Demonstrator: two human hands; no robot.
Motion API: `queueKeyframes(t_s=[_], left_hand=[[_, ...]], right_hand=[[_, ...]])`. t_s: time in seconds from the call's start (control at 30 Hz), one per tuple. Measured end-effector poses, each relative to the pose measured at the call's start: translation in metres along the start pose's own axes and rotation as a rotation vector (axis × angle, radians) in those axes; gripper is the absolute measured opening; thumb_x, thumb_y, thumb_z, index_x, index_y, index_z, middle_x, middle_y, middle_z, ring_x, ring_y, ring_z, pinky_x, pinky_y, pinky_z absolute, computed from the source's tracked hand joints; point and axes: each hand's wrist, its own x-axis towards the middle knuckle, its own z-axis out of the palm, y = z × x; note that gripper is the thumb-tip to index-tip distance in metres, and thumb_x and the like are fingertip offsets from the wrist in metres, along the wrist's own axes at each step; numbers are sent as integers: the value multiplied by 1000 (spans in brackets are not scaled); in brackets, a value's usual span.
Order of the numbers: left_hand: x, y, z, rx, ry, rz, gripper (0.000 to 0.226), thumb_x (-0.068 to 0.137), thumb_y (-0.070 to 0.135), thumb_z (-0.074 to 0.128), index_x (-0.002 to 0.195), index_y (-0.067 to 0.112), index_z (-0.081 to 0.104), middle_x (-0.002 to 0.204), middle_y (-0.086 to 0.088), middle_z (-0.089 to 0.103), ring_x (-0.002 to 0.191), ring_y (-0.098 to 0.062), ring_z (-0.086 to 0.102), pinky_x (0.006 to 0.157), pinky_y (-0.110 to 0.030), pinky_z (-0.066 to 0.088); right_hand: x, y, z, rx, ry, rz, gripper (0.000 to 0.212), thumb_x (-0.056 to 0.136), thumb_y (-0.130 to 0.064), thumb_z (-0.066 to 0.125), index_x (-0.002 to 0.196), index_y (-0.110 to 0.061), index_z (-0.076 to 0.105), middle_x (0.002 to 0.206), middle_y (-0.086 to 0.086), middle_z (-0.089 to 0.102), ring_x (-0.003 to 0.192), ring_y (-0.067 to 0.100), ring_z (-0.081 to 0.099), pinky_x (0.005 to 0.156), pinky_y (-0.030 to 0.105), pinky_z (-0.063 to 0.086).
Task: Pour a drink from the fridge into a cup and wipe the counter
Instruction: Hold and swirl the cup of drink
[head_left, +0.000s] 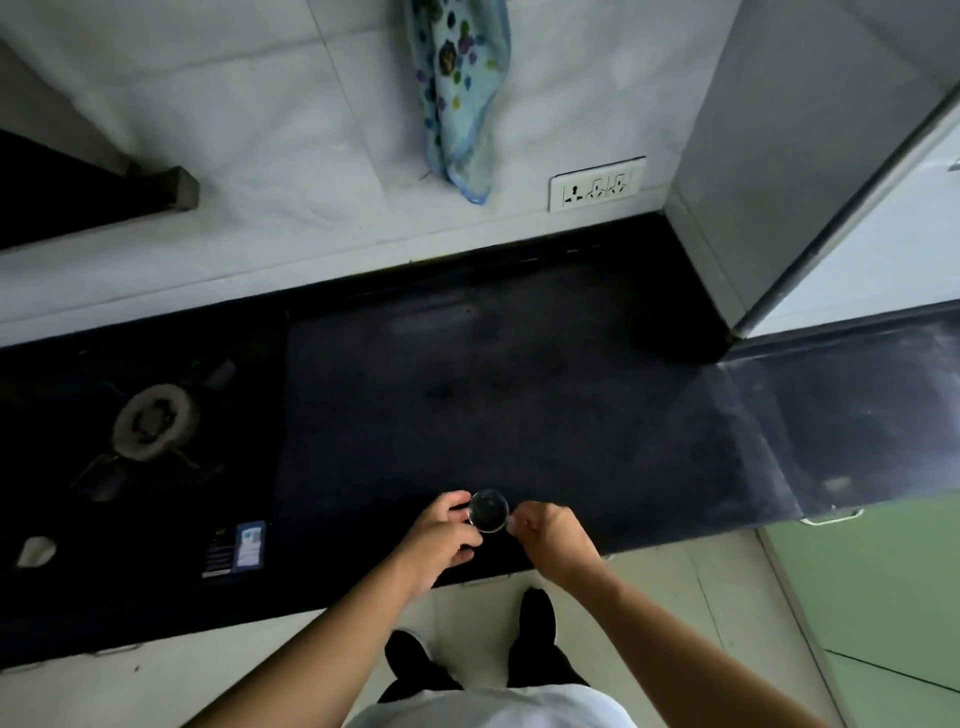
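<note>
A clear glass cup stands upright near the front edge of the dark counter. My left hand curls around the cup's left side, fingers touching it. My right hand is at the cup's right side with its fingers bent close to the rim. A blue patterned cloth hangs on the white tiled wall above the counter. The grey fridge stands at the right end of the counter, its door edge visible.
A black gas hob with a burner fills the counter's left part. A white socket strip sits on the wall low beside the fridge. A dark shelf juts out at the upper left. Green cabinet fronts lie at the lower right.
</note>
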Motion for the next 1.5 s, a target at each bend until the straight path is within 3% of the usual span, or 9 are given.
queueKeyframes(t_s=[0.1,0.2,0.37,0.47,0.67,0.87,1.1,1.23,1.5], left_hand=[[-2,1,0,-255,-12,-62,43,91,4,56,132,19,53,127,-6,63,107,-22,61,81,-36,50],[-7,0,-2,-457,-10,-105,20,94,23,56,112,16,62,118,-9,64,100,-23,61,83,-39,47],[-15,-12,-17,-616,-17,-58,54,77,46,67,118,10,64,113,-9,66,103,-28,60,89,-43,48],[-24,-18,-32,-690,9,-29,65,84,49,62,130,4,61,117,-11,67,107,-30,62,91,-44,49],[-58,-37,-72,-864,89,31,71,84,52,62,133,1,59,117,-13,67,109,-32,62,99,-46,47],[-104,-68,-131,-1037,155,139,73,86,52,61,136,-1,56,115,-14,66,110,-32,62,109,-49,42],[-161,-129,-224,-1125,202,217,77,84,56,64,137,1,56,119,-13,66,112,-34,61,96,-47,49],[-202,-170,-290,-1140,233,242,77,86,58,62,135,0,58,114,-14,66,106,-32,62,96,-46,49],[-272,-229,-416,-1209,304,303,67,92,58,57,126,1,63,106,-13,72,103,-31,65,104,-47,46]], right_hand=[[-1,2,-2,51,12,-56,27,94,-24,60,72,-8,59,66,0,57,62,15,52,63,35,46],[-4,-2,-1,99,-2,-91,26,93,-23,61,73,-6,60,66,8,60,60,13,54,63,37,49],[-8,-16,3,145,-32,-141,27,92,-23,62,69,-10,56,60,1,55,55,9,50,58,37,48],[-7,-30,10,148,-72,-160,26,91,-24,62,70,-10,56,61,3,56,55,10,49,60,39,48],[-7,-79,31,40,-198,-209,24,92,-28,63,68,-25,58,65,-2,62,68,22,65,67,35,53],[-20,-146,73,-44,-288,-307,24,91,-29,62,68,-22,58,68,5,65,68,23,69,61,32,53],[-53,-230,162,-113,-348,-411,28,92,-22,62,65,-27,59,53,-8,57,62,17,67,47,13,40],[-78,-280,232,-118,-399,-411,20,93,-21,63,73,-19,66,58,-6,60,51,0,61,47,12,41],[-107,-380,352,-155,-473,-477,18,90,-22,66,72,-23,68,62,-4,65,50,3,62,53,22,48]])
